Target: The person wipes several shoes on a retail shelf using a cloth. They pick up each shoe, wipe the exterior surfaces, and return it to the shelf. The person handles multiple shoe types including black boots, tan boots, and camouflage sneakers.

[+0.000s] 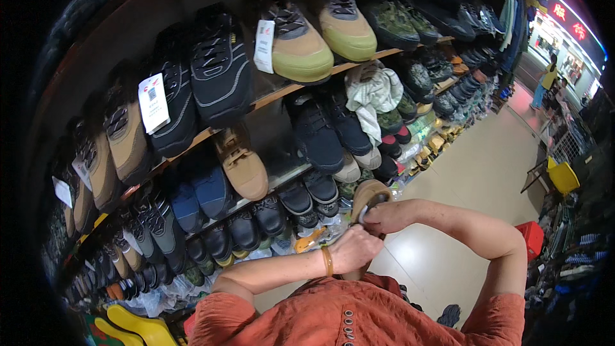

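A tan shoe (361, 198) is held in front of me, its dark opening facing up. My right hand (386, 216) grips it at the opening, beside a small white piece at the rim. Against the near part of the shoe, my left hand (356, 248) is closed, touching my right hand. An amber-coloured bracelet (327, 262) circles my left wrist. The left fingertips and the shoe's underside are hidden by my hands.
Shelves of shoes (218, 72) fill the left side, some with white tags (153, 103). A pale cloth (375, 89) hangs among them. Tiled floor (485, 168) runs right. Nearby are a yellow seat (563, 176), a red stool (530, 240) and yellow plastic pieces (139, 324). A person (547, 81) is outside.
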Demonstrator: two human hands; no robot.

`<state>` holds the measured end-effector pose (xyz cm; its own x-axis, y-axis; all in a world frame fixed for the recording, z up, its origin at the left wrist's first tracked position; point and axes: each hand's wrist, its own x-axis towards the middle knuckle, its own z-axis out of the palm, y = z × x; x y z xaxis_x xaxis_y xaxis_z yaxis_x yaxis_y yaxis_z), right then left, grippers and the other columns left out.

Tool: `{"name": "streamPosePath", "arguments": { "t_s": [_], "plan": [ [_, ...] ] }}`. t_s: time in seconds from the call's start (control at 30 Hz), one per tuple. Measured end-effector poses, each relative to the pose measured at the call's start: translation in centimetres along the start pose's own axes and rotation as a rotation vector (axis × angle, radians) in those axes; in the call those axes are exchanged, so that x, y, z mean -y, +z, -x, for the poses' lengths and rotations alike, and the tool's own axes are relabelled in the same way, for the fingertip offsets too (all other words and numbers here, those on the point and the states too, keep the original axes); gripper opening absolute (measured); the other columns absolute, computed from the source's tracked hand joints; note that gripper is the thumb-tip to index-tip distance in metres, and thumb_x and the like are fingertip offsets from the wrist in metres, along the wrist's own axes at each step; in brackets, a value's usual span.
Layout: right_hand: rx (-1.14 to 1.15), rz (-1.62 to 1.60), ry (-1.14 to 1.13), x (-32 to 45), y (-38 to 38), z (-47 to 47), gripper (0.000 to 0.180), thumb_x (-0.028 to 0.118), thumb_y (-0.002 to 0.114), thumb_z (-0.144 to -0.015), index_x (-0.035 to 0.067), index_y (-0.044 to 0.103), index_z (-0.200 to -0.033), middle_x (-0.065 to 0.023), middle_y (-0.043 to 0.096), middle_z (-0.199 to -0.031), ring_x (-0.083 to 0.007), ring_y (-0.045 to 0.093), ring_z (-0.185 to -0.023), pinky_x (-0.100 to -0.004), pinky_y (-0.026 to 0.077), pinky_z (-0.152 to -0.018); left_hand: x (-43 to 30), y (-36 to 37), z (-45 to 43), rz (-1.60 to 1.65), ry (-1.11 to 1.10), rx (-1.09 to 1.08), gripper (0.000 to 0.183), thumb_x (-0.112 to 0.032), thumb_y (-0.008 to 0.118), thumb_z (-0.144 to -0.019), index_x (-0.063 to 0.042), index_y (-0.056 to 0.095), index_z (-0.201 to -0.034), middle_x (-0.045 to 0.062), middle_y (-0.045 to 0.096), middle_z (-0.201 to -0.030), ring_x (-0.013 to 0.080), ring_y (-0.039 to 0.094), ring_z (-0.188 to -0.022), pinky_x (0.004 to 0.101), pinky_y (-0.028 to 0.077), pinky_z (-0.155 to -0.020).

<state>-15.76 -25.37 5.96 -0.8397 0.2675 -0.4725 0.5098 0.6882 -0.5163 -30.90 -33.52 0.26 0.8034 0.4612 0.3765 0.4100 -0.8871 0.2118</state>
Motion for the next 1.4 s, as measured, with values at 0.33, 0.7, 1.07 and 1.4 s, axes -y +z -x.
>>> {"name": "streamPosePath", "arguments": {
  "t_s": [0.33, 0.7, 1.07, 1.4],
  "plan": [
    [0.454, -0.755, 0.262, -6.5, 8.9, -6.1, 0.026, 0.012, 0.064, -0.075, 0.001, 0.066, -0.099, -0.0045, 0.064, -0.096, -0.0172, 0.054, -0.089, -0.0340, 0.045, -0.076, -2.1, 1.2, 0.6, -0.113, 0.061, -0.026, 0.005, -0.011, 0.057, -0.071, -0.009, 0.053, -0.068, 0.003, 0.055, -0.063, 0.0167, 0.057, -0.059, 0.0294, 0.040, -0.056],
    [-0.024, -0.037, -0.077, -4.2, 1.8, -8.5, 0.019, 0.010, 0.060, -0.077, -0.001, 0.064, -0.091, -0.0231, 0.065, -0.090, -0.0266, 0.064, -0.079, -0.0384, 0.049, -0.064, 1.0, -3.2, 1.6, -0.163, -0.113, -0.195, 0.009, -0.011, 0.062, -0.064, -0.010, 0.055, -0.069, 0.002, 0.053, -0.060, 0.0172, 0.054, -0.057, 0.0283, 0.043, -0.057],
    [-0.840, -0.452, -0.080, 2.0, -4.7, -0.5, 0.024, 0.013, 0.053, -0.094, -0.004, 0.062, -0.108, -0.0098, 0.068, -0.092, -0.0119, 0.064, -0.086, -0.0275, 0.051, -0.077, 12.2, -13.3, 3.9, -0.330, -0.422, -0.309, 0.004, -0.011, 0.059, -0.078, -0.008, 0.058, -0.079, 0.011, 0.059, -0.071, 0.0316, 0.059, -0.065, 0.0401, 0.048, -0.060],
    [-0.801, -0.934, 0.002, -4.3, 3.5, -1.3, 0.030, 0.015, 0.053, -0.095, -0.008, 0.058, -0.112, -0.0103, 0.066, -0.098, -0.0145, 0.065, -0.089, -0.0270, 0.051, -0.076, 23.2, -16.7, 4.4, -0.320, -0.822, -0.251, 0.026, -0.023, 0.050, -0.093, -0.009, 0.064, -0.109, 0.015, 0.065, -0.104, 0.0341, 0.061, -0.095, 0.0378, 0.049, -0.081]
  ]
}}
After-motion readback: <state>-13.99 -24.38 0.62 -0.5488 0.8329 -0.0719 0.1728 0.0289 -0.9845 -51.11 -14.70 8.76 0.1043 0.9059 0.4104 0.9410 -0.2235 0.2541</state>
